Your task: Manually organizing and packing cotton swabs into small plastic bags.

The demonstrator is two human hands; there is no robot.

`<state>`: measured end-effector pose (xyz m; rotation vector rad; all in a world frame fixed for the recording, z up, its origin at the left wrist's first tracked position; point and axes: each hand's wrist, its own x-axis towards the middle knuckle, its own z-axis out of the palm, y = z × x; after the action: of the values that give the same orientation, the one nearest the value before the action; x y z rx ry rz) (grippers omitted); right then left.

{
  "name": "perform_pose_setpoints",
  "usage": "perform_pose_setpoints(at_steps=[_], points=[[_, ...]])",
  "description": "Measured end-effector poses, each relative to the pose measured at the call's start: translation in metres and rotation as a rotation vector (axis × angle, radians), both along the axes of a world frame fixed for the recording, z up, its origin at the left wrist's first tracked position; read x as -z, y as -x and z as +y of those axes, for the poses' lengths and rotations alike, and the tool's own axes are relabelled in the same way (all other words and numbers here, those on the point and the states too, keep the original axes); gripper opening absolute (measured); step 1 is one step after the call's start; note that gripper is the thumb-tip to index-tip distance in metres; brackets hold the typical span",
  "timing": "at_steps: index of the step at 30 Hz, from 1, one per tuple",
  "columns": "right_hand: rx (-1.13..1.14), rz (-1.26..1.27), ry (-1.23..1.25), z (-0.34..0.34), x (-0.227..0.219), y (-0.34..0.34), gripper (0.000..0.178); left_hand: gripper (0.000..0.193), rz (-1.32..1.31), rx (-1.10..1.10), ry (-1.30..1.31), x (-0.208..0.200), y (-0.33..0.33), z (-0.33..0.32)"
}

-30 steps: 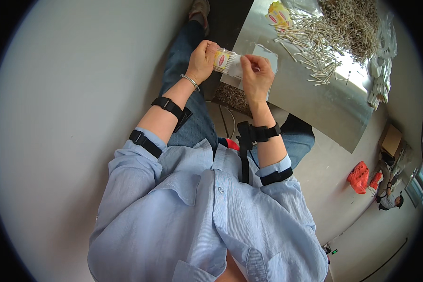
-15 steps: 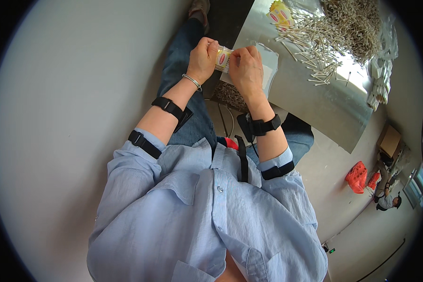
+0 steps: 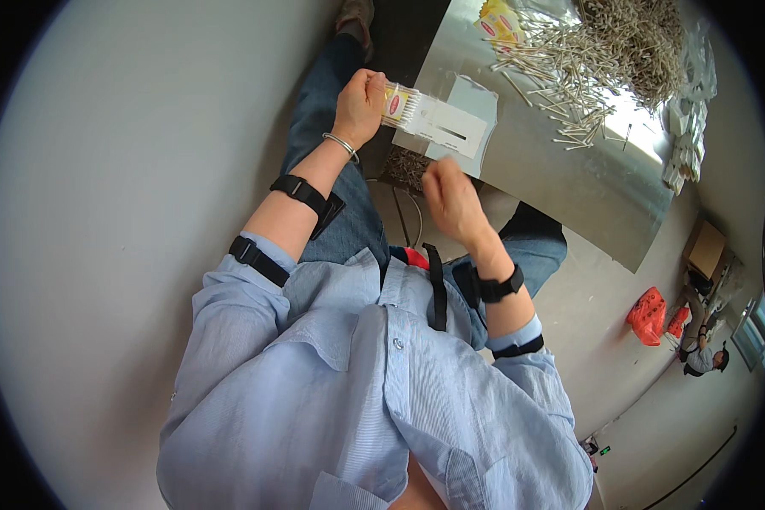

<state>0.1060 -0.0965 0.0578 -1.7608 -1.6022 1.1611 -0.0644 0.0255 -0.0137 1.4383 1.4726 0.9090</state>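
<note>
My left hand [image 3: 360, 105] is closed around one end of a clear plastic packet of cotton swabs [image 3: 395, 104] with a yellow label. White swab tips show at the packet's other end, which reaches the white flat piece [image 3: 456, 126] with a dark slot at the table's edge. Below that edge, apart from the packet, my right hand [image 3: 453, 200] is curled closed. Whatever its fingers hold, if anything, is hidden.
On the metal table [image 3: 569, 191] lie a large heap of loose swabs [image 3: 633, 51], yellow labels [image 3: 501, 24] and stacked clear packets [image 3: 684, 140]. More swabs fill a container [image 3: 406, 167] beneath the edge. A red bag [image 3: 648, 316] and another person [image 3: 701, 357] are farther right.
My right hand has left the packet and moved down toward me, uncovering the packet's swab end and the white piece. My left hand still grips the packet, shifted slightly left.
</note>
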Motion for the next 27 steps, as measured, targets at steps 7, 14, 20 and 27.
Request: perform_pose_setpoints(at_steps=[7, 14, 20, 27], points=[[-0.35, -0.322, 0.017, -0.052, 0.001, -0.03, 0.022, 0.039, -0.302, 0.009, 0.291, 0.009, 0.007, 0.006], [-0.061, 0.008, -0.063, -0.031, -0.016, -0.041, 0.018, 0.063, -0.427, -0.003, 0.438, 0.0, 0.013, 0.006], [0.288, 0.005, -0.305, -0.01, -0.006, -0.051, 0.012, 0.046, -0.004, -0.13, -0.002, 0.004, 0.018, 0.017], [0.453, -0.404, -0.514, 0.043, 0.019, -0.105, 0.018, 0.017, 0.183, 0.346, -0.379, -0.06, -0.047, -0.016]])
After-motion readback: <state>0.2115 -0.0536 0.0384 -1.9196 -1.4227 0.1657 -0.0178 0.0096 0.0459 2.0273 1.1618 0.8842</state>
